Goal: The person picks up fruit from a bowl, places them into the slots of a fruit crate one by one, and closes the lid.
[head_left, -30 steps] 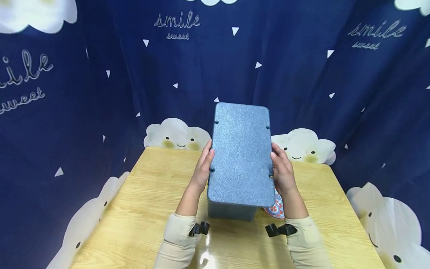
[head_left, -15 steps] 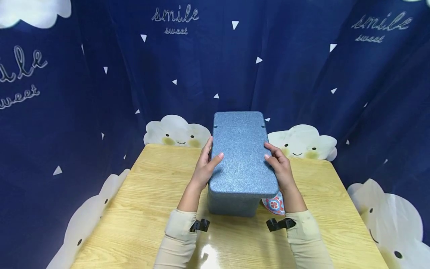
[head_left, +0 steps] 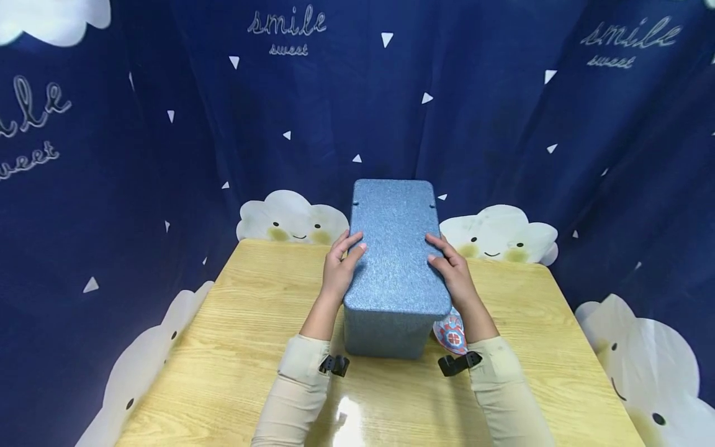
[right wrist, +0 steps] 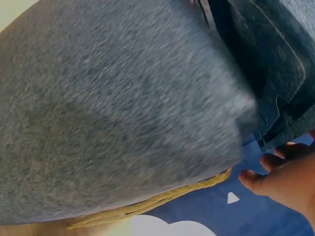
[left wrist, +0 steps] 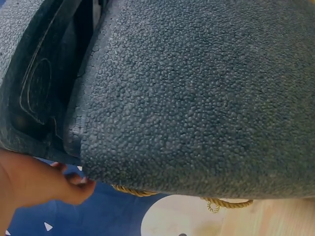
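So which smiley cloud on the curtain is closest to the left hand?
The cloud just behind the table's far left corner; the left hand sits right before it, unlike the others.

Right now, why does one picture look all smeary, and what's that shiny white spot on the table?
Right wrist view: the blue foam box is smeared by blur, its grainy texture lost. Left wrist view: the same box fills the picture but stays sharp, every bump showing. Head view: the white spot is glare on the wooden table near the sleeves; the backdrop curtain bows at the edges from lens distortion.
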`<state>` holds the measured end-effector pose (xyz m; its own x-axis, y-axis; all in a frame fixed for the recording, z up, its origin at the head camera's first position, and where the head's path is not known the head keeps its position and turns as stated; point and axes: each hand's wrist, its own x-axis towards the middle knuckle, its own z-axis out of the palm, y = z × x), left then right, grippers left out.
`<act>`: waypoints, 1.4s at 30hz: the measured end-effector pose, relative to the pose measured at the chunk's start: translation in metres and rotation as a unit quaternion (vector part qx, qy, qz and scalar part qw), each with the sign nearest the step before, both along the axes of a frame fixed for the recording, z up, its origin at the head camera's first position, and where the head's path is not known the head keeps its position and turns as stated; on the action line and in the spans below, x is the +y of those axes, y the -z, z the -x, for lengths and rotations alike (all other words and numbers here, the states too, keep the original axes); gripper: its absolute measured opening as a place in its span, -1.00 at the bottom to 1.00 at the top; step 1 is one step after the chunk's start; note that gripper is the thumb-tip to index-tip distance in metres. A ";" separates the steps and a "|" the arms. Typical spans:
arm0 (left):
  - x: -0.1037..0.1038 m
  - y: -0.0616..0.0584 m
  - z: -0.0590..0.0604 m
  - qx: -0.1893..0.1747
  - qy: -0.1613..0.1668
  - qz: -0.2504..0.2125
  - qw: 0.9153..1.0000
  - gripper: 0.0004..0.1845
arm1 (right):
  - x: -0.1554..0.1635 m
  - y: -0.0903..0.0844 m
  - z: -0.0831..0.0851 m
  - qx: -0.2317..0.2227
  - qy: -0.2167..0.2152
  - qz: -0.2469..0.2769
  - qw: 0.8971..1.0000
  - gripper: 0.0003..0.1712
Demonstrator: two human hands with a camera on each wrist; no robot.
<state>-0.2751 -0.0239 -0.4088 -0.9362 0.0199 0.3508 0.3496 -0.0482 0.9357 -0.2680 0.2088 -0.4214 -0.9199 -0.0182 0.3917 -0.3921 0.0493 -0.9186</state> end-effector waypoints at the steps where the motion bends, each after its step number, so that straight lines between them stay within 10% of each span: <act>1: 0.001 0.004 0.004 -0.006 -0.001 0.001 1.000 -0.56 | -0.001 -0.001 -0.001 -0.003 -0.002 0.001 1.000 -0.52; 21: -0.001 0.039 0.037 -0.044 0.017 0.047 0.998 -0.50 | 0.008 0.034 0.032 -0.067 -0.024 0.008 0.997 -0.43; 42: -0.009 0.046 0.050 -0.079 0.067 0.042 0.994 -0.44 | 0.003 0.022 0.034 -0.113 -0.039 -0.017 0.993 -0.36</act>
<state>-0.3255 -0.0324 -0.4544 -0.9664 0.1713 0.1918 0.1941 -0.0032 0.9810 -0.3024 0.2121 -0.4435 -0.9793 -0.1034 0.1742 -0.1809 0.0590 -0.9817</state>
